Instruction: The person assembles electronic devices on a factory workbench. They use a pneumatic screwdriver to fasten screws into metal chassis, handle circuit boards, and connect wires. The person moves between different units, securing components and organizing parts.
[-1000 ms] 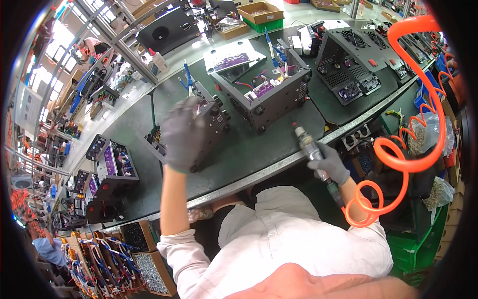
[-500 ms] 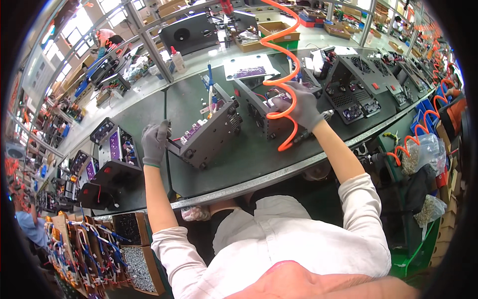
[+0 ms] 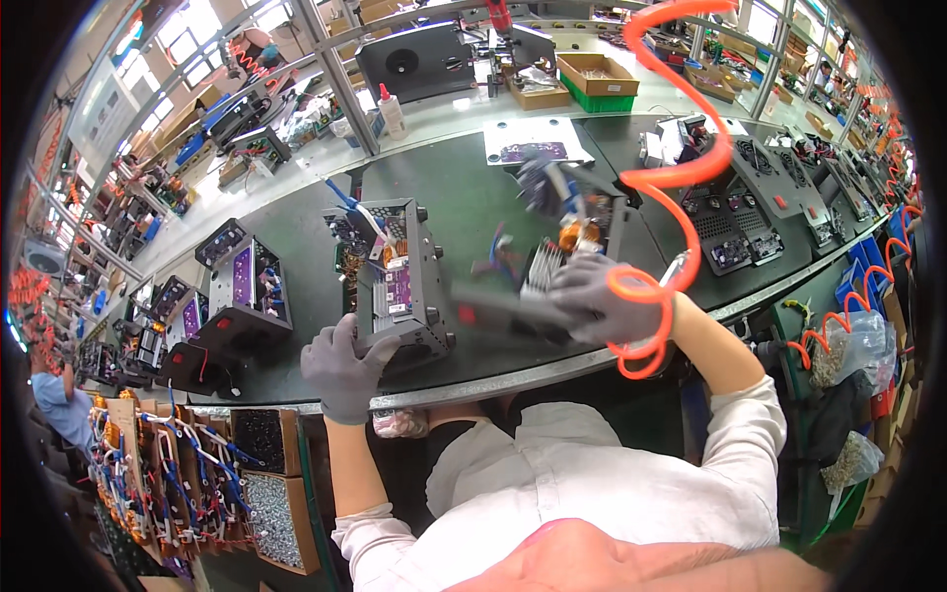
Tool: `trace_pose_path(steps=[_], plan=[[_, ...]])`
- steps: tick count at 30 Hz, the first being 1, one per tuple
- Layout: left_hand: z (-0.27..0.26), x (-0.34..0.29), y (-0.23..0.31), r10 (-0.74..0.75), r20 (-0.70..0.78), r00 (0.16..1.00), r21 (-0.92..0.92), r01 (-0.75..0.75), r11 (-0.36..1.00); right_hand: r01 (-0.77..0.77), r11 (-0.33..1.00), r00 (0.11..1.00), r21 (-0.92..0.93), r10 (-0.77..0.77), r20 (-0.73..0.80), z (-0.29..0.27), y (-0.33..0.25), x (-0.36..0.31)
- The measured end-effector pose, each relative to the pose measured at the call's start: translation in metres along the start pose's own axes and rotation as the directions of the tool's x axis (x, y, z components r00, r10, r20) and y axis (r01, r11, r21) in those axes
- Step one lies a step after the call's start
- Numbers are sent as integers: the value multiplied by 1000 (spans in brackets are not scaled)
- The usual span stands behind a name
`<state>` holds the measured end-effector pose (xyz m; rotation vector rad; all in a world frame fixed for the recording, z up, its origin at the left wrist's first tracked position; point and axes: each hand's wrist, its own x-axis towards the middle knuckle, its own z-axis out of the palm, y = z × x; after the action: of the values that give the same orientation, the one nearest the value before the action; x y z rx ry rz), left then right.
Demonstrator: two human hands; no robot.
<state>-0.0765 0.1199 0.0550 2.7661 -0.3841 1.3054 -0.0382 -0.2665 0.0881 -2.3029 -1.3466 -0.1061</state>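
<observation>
While the left gloved hand [image 3: 345, 367] spread its fingers at the near left corner of an open dark chassis [image 3: 421, 286], with the thumb laid toward the metal, the right gloved hand [image 3: 604, 296] curled at the near side of a second open chassis [image 3: 610, 229]. The left grip was wide, the palm turned down and not closed round anything; the right was partly bent, but blur and the hose hid its fingertips, so whether it had hold of the dark panel [image 3: 508, 314] beside it could not be told.

Any marking on the pale hanging sheet [image 3: 109, 113] at the far left was too small to read. The first chassis stood near the front edge of the green-black bench mat [image 3: 464, 222], its purple board [image 3: 398, 288] showing; the second stood to its right, well apart, with the panel, red patch and all, between them.

An orange coiled hose [image 3: 702, 187] hung in front of the right hand and wrist, covering part of both. Beyond the two chassis lay a white plate [image 3: 508, 134] under a purple board; farther back were a red-tipped bottle [image 3: 392, 116] and a cardboard box [image 3: 600, 71] on a green crate [image 3: 602, 102]. More open units [image 3: 258, 331] sat to the left, above a box of small metal parts [image 3: 276, 518].
</observation>
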Motion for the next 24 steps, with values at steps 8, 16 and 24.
trace_pose_path(steps=[8,16,24], plan=[[-46,23,62,9,608,794,-761,579,293,-513,628,836,-585,211,-506,-48,64,-70],[7,43,166,290,473,832,-834,529,-159,-662,646,749,-380,551,-369,18,38,-120],[-11,-9,111,-5,-152,988,-664,-99,741,-661,580,750,-476,518,-411,49,31,-99]])
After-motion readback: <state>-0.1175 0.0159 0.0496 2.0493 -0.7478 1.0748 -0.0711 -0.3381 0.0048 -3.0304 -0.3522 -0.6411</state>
